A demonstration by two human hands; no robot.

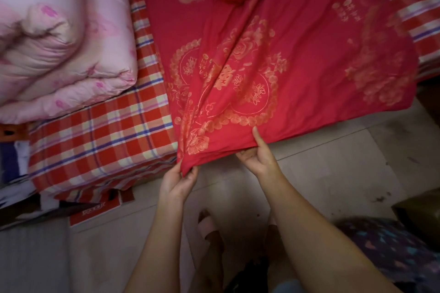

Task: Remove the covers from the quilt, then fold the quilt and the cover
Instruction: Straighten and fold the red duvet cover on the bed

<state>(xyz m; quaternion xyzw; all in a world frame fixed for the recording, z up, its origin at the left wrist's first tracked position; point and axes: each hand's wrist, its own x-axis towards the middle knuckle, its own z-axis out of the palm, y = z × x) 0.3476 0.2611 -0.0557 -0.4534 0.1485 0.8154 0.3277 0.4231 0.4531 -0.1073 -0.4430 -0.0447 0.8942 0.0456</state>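
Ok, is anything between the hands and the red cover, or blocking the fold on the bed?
Nothing visible. The left hand and right hand both grip the near edge of the cover. Nothing lies on it, and the folded pink quilt sits to its left on the plaid sheet, not touching it.

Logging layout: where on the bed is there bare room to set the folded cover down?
Bare plaid sheet shows at the near corner, bordered by the pink quilt behind and the red cover on the right; a narrow strip runs between them. The middle is crowded: the cover, gripped by the left hand and right hand, fills it.
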